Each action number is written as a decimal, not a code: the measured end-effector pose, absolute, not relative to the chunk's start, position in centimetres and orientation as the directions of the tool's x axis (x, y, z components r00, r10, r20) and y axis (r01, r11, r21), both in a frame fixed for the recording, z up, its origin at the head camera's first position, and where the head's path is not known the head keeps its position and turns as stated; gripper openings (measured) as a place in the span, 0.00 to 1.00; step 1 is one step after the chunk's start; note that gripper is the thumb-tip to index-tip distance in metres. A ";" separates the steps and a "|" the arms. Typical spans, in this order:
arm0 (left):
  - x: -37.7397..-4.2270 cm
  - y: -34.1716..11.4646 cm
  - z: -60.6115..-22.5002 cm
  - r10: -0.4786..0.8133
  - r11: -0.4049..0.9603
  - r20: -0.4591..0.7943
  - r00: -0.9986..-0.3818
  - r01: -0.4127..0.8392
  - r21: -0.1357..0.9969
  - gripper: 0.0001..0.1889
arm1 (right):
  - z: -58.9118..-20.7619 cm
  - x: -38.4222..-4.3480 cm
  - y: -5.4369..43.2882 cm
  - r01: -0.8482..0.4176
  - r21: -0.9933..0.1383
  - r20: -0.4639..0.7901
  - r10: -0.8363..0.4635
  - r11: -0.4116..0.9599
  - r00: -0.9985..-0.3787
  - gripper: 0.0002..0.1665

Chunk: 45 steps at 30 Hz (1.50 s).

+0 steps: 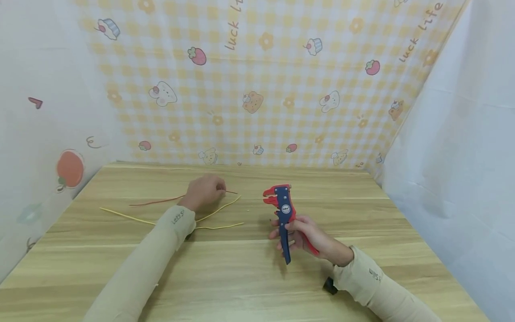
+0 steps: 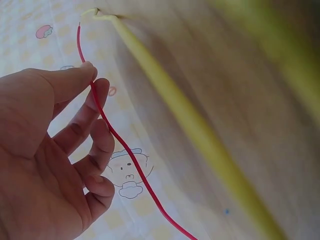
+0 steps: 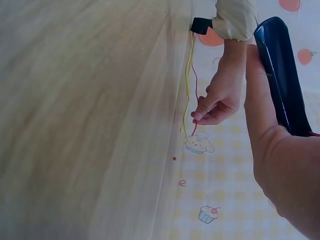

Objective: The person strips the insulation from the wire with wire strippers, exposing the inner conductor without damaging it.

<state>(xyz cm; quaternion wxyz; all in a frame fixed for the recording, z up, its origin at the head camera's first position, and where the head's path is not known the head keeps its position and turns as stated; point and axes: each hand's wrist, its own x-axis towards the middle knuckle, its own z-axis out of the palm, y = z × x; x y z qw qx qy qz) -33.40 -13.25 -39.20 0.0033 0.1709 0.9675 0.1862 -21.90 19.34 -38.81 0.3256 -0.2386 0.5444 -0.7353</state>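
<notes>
My left hand (image 1: 204, 190) pinches a red wire (image 2: 132, 155) between thumb and index finger, close to one end. That end's tip looks thin and bare in the left wrist view, while the other end trails leftward over the table. Two yellow wires (image 1: 221, 227) lie under and beside the left forearm. My right hand (image 1: 315, 237) holds a wire stripper (image 1: 285, 208) with blue and red handles, thumb in front and fingers behind. Its red jaws point left, toward the left hand, with a visible gap between them and no wire inside.
Both hands are above a wood-grain table (image 1: 225, 277). A tiny pale scrap (image 1: 247, 210) lies between the hands, and a small red bit (image 3: 174, 158) shows in the right wrist view. A checked patterned cloth (image 1: 257, 71) hangs behind, with white cloth at both sides.
</notes>
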 end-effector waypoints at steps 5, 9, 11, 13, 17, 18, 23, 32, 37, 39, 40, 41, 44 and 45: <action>-33.7 -13.4 -39.1 0.318 0.889 0.028 -0.948 0.308 0.339 0.04 | -38.8 -21.9 19.4 0.217 -0.957 -0.005 -0.737 -0.192 -0.675 0.22; -33.8 -13.5 -39.0 0.313 0.898 0.001 -0.950 0.297 0.325 0.04 | -38.9 -22.0 19.5 0.211 -0.959 -0.002 -0.739 -0.190 -0.673 0.22; -33.9 -13.5 -39.1 0.316 0.899 -0.007 -0.949 0.297 0.322 0.04 | -38.9 -22.0 19.5 0.210 -0.959 -0.001 -0.740 -0.189 -0.673 0.22; -33.9 -13.5 -39.2 0.315 0.901 -0.014 -0.949 0.295 0.318 0.04 | -38.9 -21.9 19.6 0.210 -0.959 0.000 -0.741 -0.190 -0.671 0.22; -33.9 -13.6 -39.4 0.305 0.904 -0.020 -0.952 0.283 0.320 0.04 | -38.9 -21.9 19.6 0.209 -0.960 -0.001 -0.740 -0.189 -0.673 0.22; -33.9 -13.6 -39.4 0.305 0.904 -0.020 -0.952 0.282 0.322 0.04 | -38.9 -21.9 19.6 0.209 -0.960 -0.002 -0.738 -0.188 -0.674 0.22; -33.7 -13.9 -39.4 0.288 0.903 -0.028 -0.957 0.262 0.339 0.05 | -38.8 -21.9 19.6 0.211 -0.961 -0.012 -0.735 -0.179 -0.678 0.21; -33.5 -14.4 -39.1 0.283 0.897 -0.032 -0.959 0.253 0.362 0.09 | -38.5 -22.0 19.7 0.214 -0.962 -0.021 -0.735 -0.170 -0.677 0.20; -33.3 -14.5 -39.1 0.272 0.891 -0.025 -0.962 0.242 0.384 0.11 | -38.4 -22.2 19.8 0.209 -0.965 -0.032 -0.724 -0.157 -0.689 0.23; -33.2 -14.5 -39.1 0.269 0.887 -0.021 -0.963 0.240 0.394 0.12 | -38.4 -22.3 19.9 0.206 -0.967 -0.037 -0.720 -0.149 -0.693 0.25; -33.2 -14.5 -39.1 0.271 0.885 -0.019 -0.963 0.241 0.399 0.12 | -38.4 -22.4 19.9 0.206 -0.968 -0.040 -0.719 -0.145 -0.694 0.25; -33.1 -14.4 -39.0 0.273 0.883 -0.017 -0.962 0.243 0.402 0.12 | -38.3 -22.5 20.0 0.205 -0.968 -0.041 -0.721 -0.142 -0.692 0.25; -32.9 -14.3 -38.9 0.278 0.876 -0.016 -0.961 0.246 0.414 0.14 | -38.1 -22.7 20.1 0.200 -0.971 -0.042 -0.723 -0.134 -0.689 0.22; -32.8 -14.3 -38.8 0.281 0.875 -0.017 -0.960 0.248 0.416 0.14 | -38.0 -22.7 20.1 0.199 -0.971 -0.044 -0.722 -0.131 -0.691 0.21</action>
